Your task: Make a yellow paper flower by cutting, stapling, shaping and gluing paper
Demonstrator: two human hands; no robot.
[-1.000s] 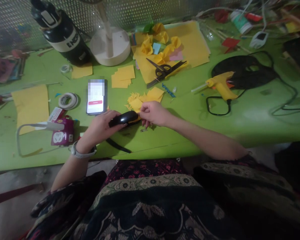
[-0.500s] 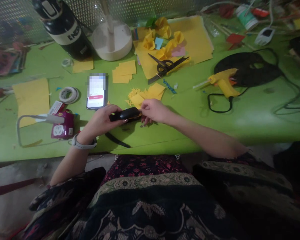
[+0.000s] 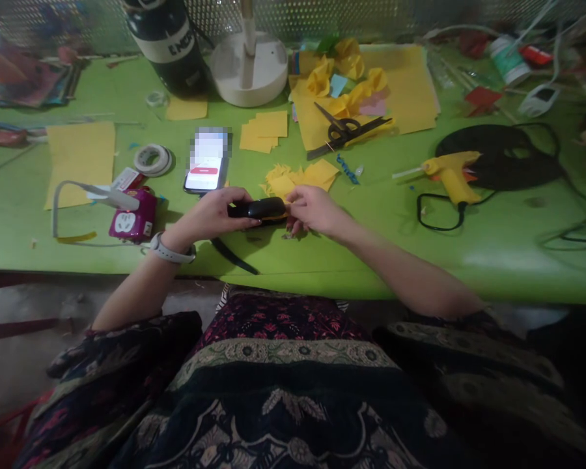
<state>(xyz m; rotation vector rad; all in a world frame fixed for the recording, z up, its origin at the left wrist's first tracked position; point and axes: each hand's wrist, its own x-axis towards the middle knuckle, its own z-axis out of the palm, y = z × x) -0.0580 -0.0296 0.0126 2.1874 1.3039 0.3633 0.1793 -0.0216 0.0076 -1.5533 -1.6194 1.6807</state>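
Observation:
My left hand (image 3: 219,212) is closed around a glossy black handheld tool (image 3: 266,208), rounded and long, its exact kind unclear. Thumb and fingers grip it from both sides, low over the table. At the tool's right end, my right hand (image 3: 315,210) pinches a small piece of yellow paper (image 3: 288,200), mostly hidden by the fingers. Just behind lie yellow paper pieces (image 3: 317,174), some with jagged edges. A curved black strip (image 3: 234,258) sticks out below my left hand; whether it joins the tool I cannot tell.
On the green table (image 3: 322,273) lie a phone (image 3: 208,159), scissors (image 3: 344,132), tape roll (image 3: 152,159), purple power adapter (image 3: 135,221) and yellow glue gun (image 3: 452,174) with its cord. A lamp base (image 3: 254,78) and black bottle (image 3: 170,52) stand at the back.
The whole view has shifted, so the table's things sit further right and slightly higher. Both hands keep the same hold on the black tool and the yellow paper.

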